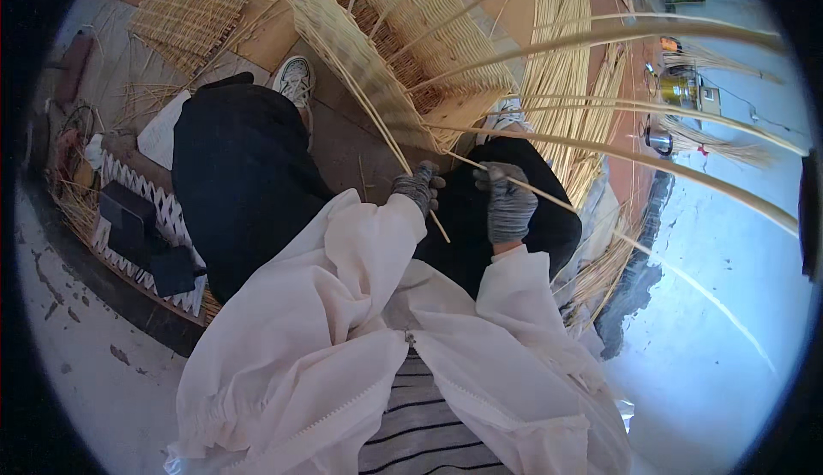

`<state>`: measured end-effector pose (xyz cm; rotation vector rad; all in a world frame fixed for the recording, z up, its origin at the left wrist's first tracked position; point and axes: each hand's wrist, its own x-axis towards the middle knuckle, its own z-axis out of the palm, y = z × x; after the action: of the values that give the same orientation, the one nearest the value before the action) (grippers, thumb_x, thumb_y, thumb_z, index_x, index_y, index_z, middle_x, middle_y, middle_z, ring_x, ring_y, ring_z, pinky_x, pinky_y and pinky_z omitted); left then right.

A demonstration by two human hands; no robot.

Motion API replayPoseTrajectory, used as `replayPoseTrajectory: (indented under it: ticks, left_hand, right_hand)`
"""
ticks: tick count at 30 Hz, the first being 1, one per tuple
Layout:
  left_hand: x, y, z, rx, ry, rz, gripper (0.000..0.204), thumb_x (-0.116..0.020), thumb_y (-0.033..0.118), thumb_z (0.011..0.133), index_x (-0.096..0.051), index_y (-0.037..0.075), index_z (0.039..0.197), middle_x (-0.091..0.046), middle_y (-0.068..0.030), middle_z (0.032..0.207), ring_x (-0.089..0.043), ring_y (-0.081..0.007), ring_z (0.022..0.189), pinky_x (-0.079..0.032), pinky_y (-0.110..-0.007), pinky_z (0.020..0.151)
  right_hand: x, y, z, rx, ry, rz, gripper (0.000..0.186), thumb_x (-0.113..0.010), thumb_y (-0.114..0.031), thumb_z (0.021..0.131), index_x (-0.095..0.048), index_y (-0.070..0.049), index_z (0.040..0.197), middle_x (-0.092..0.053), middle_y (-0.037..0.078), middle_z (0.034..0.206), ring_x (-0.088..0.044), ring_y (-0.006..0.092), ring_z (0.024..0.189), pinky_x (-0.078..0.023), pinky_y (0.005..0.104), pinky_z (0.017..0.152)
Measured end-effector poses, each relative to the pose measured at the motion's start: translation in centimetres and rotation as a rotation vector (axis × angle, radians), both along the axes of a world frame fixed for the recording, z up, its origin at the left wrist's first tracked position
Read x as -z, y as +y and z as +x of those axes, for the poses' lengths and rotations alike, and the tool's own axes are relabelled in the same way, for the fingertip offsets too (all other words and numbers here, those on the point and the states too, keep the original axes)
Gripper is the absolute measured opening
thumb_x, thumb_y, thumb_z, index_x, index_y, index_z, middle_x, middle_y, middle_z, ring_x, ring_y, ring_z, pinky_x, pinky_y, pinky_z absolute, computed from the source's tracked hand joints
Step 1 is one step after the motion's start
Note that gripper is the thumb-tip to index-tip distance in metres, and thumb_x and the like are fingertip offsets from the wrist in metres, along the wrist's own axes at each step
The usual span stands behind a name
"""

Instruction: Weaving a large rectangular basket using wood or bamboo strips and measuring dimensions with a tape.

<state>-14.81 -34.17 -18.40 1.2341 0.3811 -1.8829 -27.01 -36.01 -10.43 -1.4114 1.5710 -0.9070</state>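
- Grey gloves cover both of my hands, set over my right trouser leg (544,171), near the centre of my view.
- My left hand (416,188) is curled around thin rods (387,139), which run toward eleven o'clock along the basket's near edge; their ends poke out below my fingers.
- My right hand (509,205) grasps a single rod (549,197) that leaves the basket's near corner and slants toward four o'clock.
- The woven basket (450,42) sits at twelve o'clock, its open side facing up, its near corner just beyond my hands.
- Between my hands there is a narrow gap; toward seven o'clock from that corner, a strip of floor (351,162) separates my legs.
- Long stakes (677,31) fan from the basket toward two and three o'clock, crowding that side.
- Loose stalks (553,72) lie at one o'clock, a flat woven panel (187,21) at ten.
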Motion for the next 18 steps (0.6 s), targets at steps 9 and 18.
replayPoseTrajectory:
  ticks: [9, 18]
  left_hand:
    - [6.6, -1.8, -3.8, -0.168, 0.643, -0.104, 0.016, -0.054, 0.025, 0.081, -0.054, 0.010, 0.087, -0.054, -0.0046, 0.065, -0.043, -0.0150, 0.045, -0.038, -0.028, 0.039]
    - [5.5, -4.3, -5.2, -0.186, 0.476, -0.155, 0.019, -0.054, 0.023, 0.080, -0.056, 0.005, 0.087, -0.058, -0.0112, 0.074, -0.056, -0.0239, 0.064, -0.044, -0.035, 0.051]
  right_hand:
    - [0.5, -2.9, 2.4, -0.418, 0.571, -0.253, 0.011, -0.063, -0.013, 0.071, -0.061, -0.006, 0.078, -0.062, 0.009, 0.075, -0.060, 0.0222, 0.068, -0.048, 0.0299, 0.062]
    - [2.8, -3.3, 1.8, -0.411, 0.706, -0.335, 0.012, -0.066, -0.017, 0.069, -0.061, -0.008, 0.074, -0.061, 0.008, 0.070, -0.059, 0.0239, 0.063, -0.047, 0.0311, 0.059]
